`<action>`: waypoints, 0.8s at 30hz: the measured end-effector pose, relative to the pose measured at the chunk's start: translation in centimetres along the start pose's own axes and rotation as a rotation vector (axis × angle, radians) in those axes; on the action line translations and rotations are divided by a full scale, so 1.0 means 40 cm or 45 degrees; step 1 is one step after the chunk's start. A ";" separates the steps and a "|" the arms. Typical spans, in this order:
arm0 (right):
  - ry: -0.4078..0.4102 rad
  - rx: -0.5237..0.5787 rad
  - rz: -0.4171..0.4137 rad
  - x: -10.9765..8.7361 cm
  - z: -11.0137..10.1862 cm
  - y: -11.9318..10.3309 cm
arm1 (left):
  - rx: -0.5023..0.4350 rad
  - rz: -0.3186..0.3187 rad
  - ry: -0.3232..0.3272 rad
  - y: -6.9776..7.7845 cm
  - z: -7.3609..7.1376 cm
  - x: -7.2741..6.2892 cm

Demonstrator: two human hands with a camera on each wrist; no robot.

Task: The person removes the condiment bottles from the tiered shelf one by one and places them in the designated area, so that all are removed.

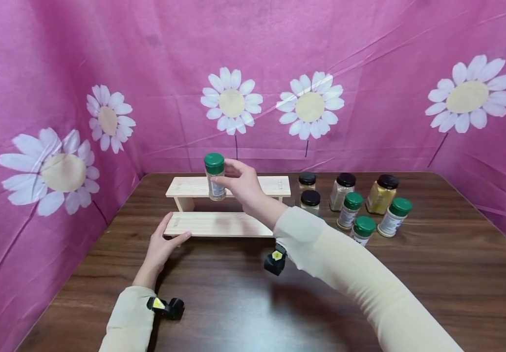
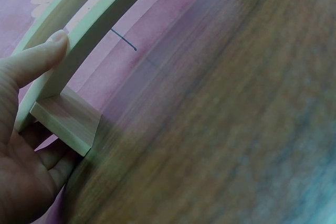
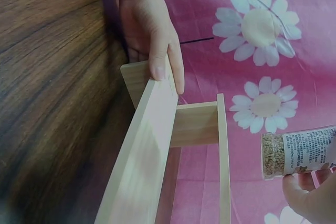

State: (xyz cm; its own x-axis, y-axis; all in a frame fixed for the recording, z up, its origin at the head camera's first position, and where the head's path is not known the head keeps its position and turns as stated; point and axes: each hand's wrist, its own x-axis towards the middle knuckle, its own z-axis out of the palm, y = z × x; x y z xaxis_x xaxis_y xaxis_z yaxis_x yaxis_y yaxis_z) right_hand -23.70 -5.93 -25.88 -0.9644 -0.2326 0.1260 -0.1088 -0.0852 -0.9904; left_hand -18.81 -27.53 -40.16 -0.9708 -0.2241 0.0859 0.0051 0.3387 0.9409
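Note:
A two-tier pale wooden rack (image 1: pixel 217 225) stands near the back of the table. My left hand (image 1: pixel 159 249) grips the left end of its lower step, thumb along the front edge; the left wrist view shows that thumb (image 2: pixel 44 59) on the wood and the fingers beneath. In my right hand (image 1: pixel 246 183) is a spice jar (image 1: pixel 215 178) with a green lid, pinched upright over the left half of the upper step (image 1: pixel 275 186). Tan grains and a printed label on the jar (image 3: pixel 299 153) appear in the right wrist view.
To the right of the rack stand several spice jars, some black-lidded like the yellow one (image 1: pixel 381 195), others green-lidded like the front one (image 1: pixel 363 230). Behind the wooden table (image 1: pixel 217 293) hangs a pink cloth (image 1: pixel 270 39) with white daisies.

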 end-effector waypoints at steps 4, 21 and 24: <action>-0.004 0.043 0.014 -0.015 -0.014 0.001 | 0.016 0.004 0.000 0.002 -0.005 0.003; -0.054 0.130 0.025 -0.086 -0.111 -0.004 | 0.001 -0.002 -0.004 0.002 0.000 -0.002; -0.062 0.127 0.024 -0.101 -0.130 -0.006 | -0.005 0.012 0.005 0.000 0.000 -0.003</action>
State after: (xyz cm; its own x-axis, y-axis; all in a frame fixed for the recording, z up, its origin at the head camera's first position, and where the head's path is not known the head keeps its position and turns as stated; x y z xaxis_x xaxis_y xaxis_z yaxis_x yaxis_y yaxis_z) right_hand -21.03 0.06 -26.43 -0.9530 -0.2814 0.1128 -0.0643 -0.1758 -0.9823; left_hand -18.71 -27.50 -40.17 -0.9697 -0.2247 0.0961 0.0151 0.3374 0.9412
